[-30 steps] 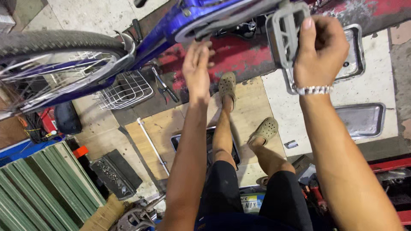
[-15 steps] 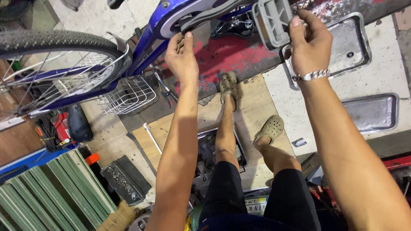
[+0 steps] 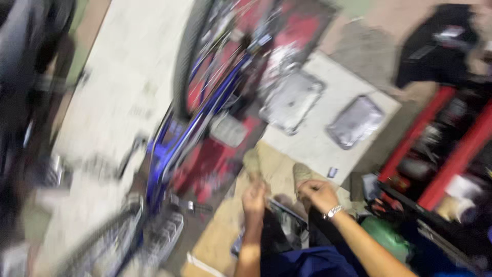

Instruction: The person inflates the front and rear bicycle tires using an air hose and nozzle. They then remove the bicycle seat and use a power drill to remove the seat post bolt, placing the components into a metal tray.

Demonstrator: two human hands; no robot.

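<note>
Blurred view. Blue bicycle frame [image 3: 174,149] runs near-left to far-right, left of both hands. Left hand [image 3: 254,194] and right hand [image 3: 319,194] lowered together; finger state cannot be told.

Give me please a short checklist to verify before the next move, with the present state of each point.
1. Left hand free of the blue bicycle: ok, apart from it.
2. Right hand free: cannot tell, too blurred.
3. Bicycle standing steady: cannot tell, motion blur.
4. Both feet on the wooden board: ok.
5. Metal trays away from the hands: ok.
</note>
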